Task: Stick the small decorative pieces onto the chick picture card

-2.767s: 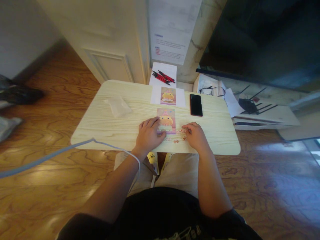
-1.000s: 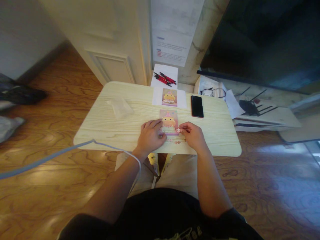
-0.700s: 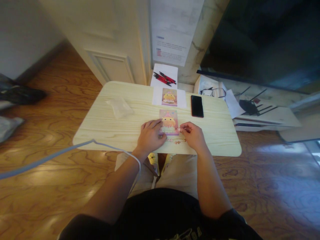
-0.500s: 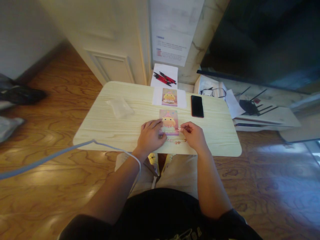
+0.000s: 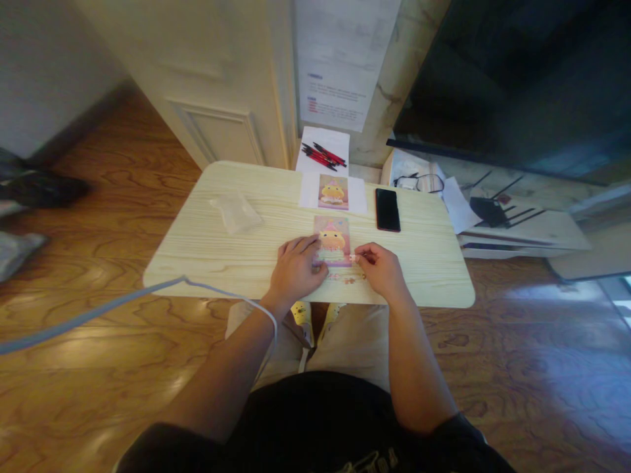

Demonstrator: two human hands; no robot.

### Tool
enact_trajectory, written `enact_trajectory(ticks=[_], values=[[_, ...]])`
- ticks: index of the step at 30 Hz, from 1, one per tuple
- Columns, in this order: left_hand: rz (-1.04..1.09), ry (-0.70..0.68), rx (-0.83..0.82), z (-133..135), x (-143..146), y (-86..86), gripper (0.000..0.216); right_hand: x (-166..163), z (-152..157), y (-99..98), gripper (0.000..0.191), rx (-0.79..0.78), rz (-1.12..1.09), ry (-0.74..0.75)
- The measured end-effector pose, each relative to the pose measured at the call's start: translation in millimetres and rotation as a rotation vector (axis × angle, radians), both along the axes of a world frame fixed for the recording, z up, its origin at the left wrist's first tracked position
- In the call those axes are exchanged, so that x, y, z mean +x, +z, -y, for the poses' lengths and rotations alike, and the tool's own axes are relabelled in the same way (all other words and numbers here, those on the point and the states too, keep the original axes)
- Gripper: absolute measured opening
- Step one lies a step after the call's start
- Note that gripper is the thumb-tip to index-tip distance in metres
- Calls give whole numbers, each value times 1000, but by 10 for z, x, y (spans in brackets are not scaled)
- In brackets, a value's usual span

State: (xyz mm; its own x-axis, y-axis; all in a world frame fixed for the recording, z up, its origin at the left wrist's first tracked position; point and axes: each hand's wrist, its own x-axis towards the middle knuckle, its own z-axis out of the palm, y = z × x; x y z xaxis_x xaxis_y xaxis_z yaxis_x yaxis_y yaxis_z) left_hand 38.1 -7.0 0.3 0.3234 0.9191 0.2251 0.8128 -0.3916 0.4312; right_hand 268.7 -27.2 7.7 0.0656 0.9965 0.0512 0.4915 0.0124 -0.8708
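Observation:
A picture puzzle (image 5: 336, 232) showing a yellow cartoon figure with a pink hat lies on the pale wooden table (image 5: 197, 256) in front of me. My left hand (image 5: 297, 266) rests over its left edge, fingers stretched out and holding nothing. At the puzzle's right edge, my right hand (image 5: 379, 266) pinches a small pale-pink puzzle piece (image 5: 353, 257) between thumb and fingertips. Several loose pieces (image 5: 349, 280) are scattered just below the puzzle, between my hands. Fine detail on the pieces is too small to make out.
Behind the puzzle, a matching printed picture (image 5: 333, 191) lies on white paper. A black phone (image 5: 388, 210) is to the right, a clear plastic bag (image 5: 237, 211) to the left. Red-and-black pens (image 5: 323, 156) lie on paper at the back. A grey cable (image 5: 148, 288) crosses near my left wrist.
My right hand stays at the puzzle's right edge with the piece, its fingers shifting only slightly. The left hand keeps its place; the whole view drifts a little.

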Motion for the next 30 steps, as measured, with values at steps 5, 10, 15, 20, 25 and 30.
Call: enact_trajectory(ticks=[5, 10, 15, 20, 25, 30], values=[[12, 11, 12, -1, 4, -10, 48, -1, -2, -9, 11, 9, 9, -3], [19, 12, 23, -1, 1, -23, 49, -15, -9, -28, 11, -6, 2, 6], [17, 7, 18, -1, -6, -26, 52, -23, -21, -49, 10, -3, -23, 10], [23, 5, 39, -3, -11, -39, 52, -45, -26, -32, 10, 1, -41, 9], [20, 4, 30, -5, -10, -37, 52, -70, -27, -5, 10, 1, -53, 2], [21, 3, 38, -4, -8, -31, 53, -81, -22, -4, 10, -1, -71, 2]])
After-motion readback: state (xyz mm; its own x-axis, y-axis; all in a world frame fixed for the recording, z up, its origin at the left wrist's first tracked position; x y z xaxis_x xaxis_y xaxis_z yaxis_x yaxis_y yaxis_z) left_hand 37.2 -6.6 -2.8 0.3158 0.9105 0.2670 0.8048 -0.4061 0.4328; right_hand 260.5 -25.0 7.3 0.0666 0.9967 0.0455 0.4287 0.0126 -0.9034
